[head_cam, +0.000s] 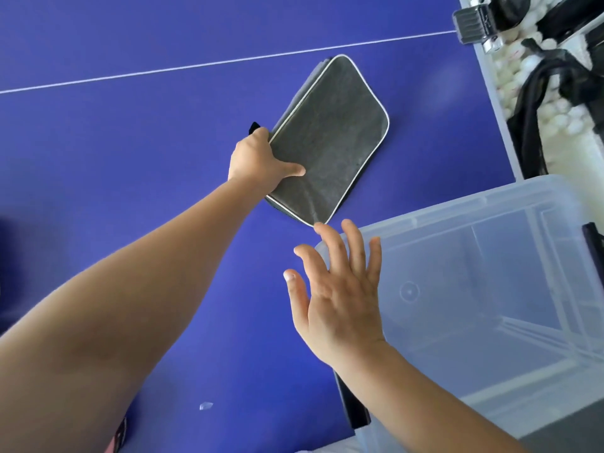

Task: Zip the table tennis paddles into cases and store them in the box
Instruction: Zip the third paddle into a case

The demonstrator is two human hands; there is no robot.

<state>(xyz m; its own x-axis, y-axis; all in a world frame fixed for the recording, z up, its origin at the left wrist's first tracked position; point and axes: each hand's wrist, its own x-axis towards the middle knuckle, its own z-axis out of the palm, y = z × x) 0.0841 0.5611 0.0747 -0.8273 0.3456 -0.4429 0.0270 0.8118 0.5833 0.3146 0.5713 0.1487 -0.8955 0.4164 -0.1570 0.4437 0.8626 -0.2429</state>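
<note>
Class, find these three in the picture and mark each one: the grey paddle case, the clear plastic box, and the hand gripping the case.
grey paddle case point(330, 138): head view, middle of its top face.
clear plastic box point(425, 220): head view, far rim.
left hand point(255, 158): head view, back of the hand.

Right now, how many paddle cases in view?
1: a grey case flat on the blue table, gripped at its edge by the left hand. The clear box looks empty; others may lie out of frame.
</note>
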